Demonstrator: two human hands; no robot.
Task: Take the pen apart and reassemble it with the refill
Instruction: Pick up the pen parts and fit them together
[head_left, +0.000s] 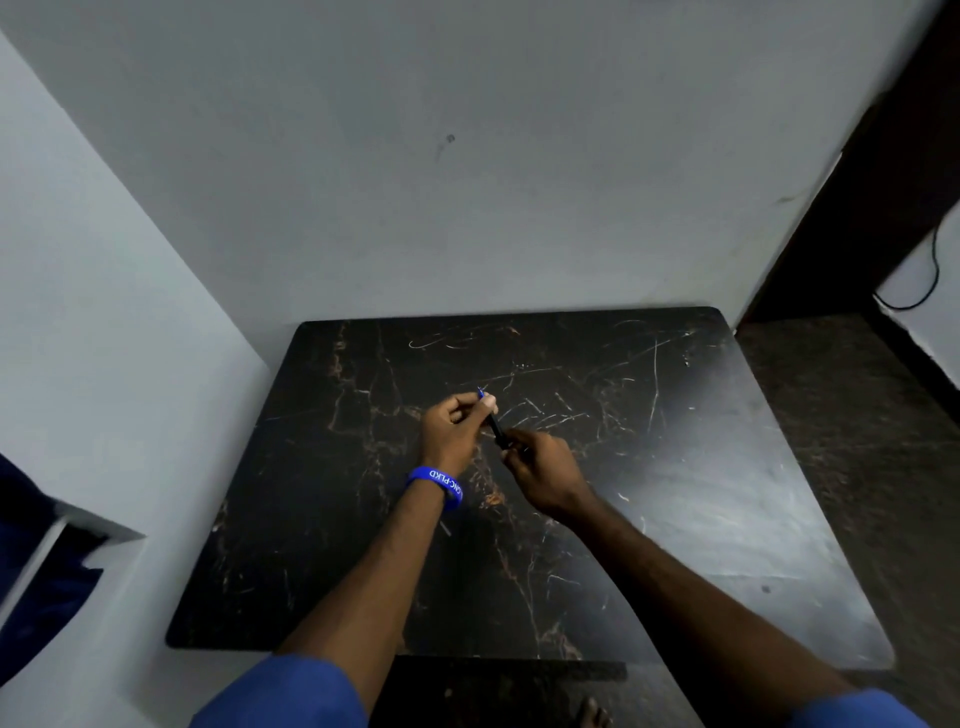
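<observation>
Overhead, slim dark pen (495, 427) (two-handed).

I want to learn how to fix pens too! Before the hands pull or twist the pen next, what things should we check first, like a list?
1. Both hands hold the pen: ok. The left hand pinches the upper end and the right hand grips the lower end of the pen.
2. Pen lifted off the table with room to work: ok.
3. Blue tip end visible beyond the left fingers: ok.
4. Pen already apart or in one piece: cannot tell, the fingers hide the joint.
5. Refill ready nearby: cannot tell, none shows on the table.
6. Wristband clear of the pen: ok.
</observation>
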